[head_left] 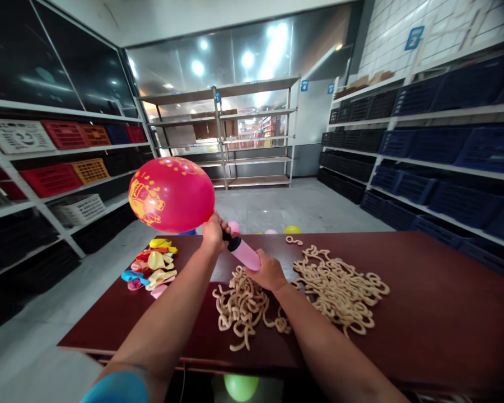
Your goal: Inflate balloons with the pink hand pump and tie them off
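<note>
A large inflated pink-red balloon [176, 196] with a yellow printed pattern is held up above the table's far left part. My left hand [213, 234] is closed at the balloon's neck, where it meets the black nozzle end of a hand pump. The balloon pump [245, 253] has a pink barrel, and my right hand [269, 271] is wrapped round its near end. Deflated balloons [155, 266] in several colours lie on the table to the left of my left forearm. Below my right hand sits a tangle of beige cord-like loops [241, 305].
The dark red table [428, 302] carries a bigger heap of beige loops [340, 285] at the right. Inflated balloons, one yellow [293, 230], show past the far edge; a green balloon [241, 386] is below the near edge. Shelves with crates [52, 187] line the sides.
</note>
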Demonstrator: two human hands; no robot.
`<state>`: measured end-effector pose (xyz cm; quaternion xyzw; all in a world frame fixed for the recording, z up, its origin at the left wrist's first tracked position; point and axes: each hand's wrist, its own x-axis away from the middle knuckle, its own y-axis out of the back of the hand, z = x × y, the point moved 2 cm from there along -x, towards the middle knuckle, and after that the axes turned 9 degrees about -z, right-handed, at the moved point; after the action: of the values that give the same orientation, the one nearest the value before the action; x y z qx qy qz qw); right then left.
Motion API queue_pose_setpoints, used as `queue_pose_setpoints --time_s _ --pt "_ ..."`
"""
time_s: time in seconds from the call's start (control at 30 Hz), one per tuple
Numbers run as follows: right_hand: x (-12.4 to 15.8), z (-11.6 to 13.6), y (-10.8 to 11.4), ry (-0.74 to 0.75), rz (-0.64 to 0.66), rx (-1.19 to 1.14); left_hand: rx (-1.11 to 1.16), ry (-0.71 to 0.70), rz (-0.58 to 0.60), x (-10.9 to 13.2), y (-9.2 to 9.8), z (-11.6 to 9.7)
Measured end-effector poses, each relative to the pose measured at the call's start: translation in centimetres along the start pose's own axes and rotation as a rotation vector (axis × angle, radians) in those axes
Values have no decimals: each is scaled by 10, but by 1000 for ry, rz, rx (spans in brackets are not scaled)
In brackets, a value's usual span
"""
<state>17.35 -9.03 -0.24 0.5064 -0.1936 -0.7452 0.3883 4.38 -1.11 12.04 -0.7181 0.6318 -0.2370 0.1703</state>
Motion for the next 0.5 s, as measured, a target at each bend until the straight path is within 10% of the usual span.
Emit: queue_pose_setpoints --time_s 0.13,0.37,0.5 --pt "-1 0 0 5 -2 -15 6 -20 25 -1 1 -14" --pt "-3 0 2 9 -47 -77 61 -193 37 -3 -3 -107" --pt "-1 -1 -1 8 -41 -49 76 -211 8 -6 2 -109"
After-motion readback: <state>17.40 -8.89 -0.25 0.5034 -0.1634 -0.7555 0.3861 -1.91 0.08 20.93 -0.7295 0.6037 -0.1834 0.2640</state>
